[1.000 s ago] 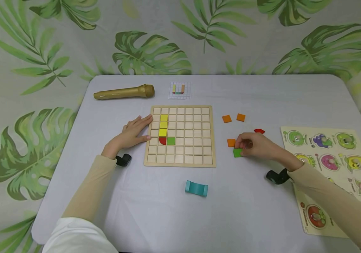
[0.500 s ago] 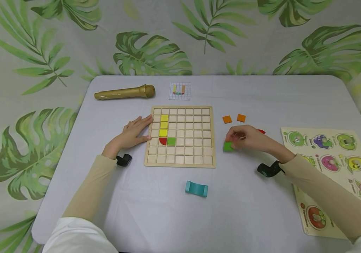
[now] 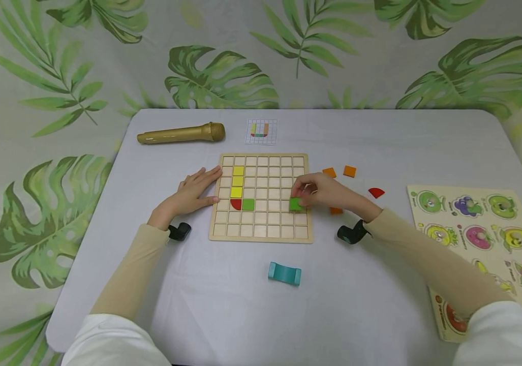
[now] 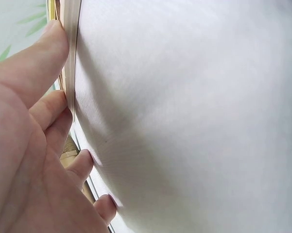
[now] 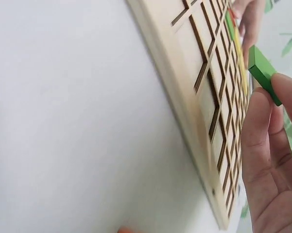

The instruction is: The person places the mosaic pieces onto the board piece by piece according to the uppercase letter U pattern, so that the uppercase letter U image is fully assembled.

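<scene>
My right hand [image 3: 320,189] pinches a green square tile [image 3: 295,205] between thumb and finger, held above the right columns of a wooden grid board [image 3: 261,239]. In the right wrist view the green tile [image 5: 263,73] is tilted over the board. My left hand [image 3: 187,193] rests at the board's left edge with fingers spread, thumb and fingertips against the frame. Set in the board are a column of yellow square tiles [image 3: 238,181], a red quarter-round tile [image 3: 236,204] below them, and another green tile [image 3: 248,204] to its right.
Right of the board lie orange tiles [image 3: 349,171], one partly behind my hand, and a red quarter-round tile [image 3: 376,192]. A pattern card [image 3: 261,132] and gold microphone [image 3: 180,133] lie behind. A teal curved block [image 3: 284,273] sits in front, a fruit puzzle board [image 3: 476,213] far right.
My right hand has lifted the green tile from among the loose tiles and carried it left over the board. The left hand has stayed at the board's edge.
</scene>
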A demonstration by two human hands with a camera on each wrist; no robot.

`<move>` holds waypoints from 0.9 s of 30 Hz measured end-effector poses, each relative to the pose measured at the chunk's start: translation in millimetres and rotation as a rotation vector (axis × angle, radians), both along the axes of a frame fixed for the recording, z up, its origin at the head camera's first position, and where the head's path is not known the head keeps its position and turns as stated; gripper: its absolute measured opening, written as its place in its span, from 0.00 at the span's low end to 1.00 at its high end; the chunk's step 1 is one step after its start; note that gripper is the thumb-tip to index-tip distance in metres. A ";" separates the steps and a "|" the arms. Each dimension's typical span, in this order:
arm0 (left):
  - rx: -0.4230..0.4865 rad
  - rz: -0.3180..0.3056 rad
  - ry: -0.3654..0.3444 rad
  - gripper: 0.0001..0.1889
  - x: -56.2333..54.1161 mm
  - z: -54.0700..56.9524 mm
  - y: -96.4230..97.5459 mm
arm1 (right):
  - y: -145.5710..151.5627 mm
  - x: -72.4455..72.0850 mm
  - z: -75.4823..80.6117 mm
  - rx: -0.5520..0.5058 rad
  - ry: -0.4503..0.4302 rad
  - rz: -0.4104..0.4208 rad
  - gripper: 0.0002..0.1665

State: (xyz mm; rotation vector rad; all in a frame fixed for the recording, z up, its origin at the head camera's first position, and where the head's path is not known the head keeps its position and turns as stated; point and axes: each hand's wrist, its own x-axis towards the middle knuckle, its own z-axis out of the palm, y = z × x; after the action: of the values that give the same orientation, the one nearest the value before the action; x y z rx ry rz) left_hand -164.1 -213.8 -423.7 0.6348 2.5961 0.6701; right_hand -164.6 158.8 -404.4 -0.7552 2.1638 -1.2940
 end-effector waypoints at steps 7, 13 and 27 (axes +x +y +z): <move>0.001 -0.001 -0.002 0.39 -0.2 -0.4 -0.1 | -38.9 -7.7 -2.8 -0.025 0.021 0.022 0.08; -0.001 -0.001 -0.001 0.39 -0.6 -1.8 -1.0 | -66.3 -10.3 -5.6 -0.002 0.028 0.019 0.09; -0.003 0.000 -0.005 0.39 -1.2 -2.9 -0.9 | -92.0 -4.1 -1.9 0.245 0.228 0.039 0.07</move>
State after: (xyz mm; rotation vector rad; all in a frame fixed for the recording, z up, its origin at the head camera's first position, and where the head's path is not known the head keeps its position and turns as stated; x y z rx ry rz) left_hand -165.3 -214.7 -426.6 0.6316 2.5921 0.6675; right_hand -168.7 66.8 -406.3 -0.8729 2.4173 -0.9380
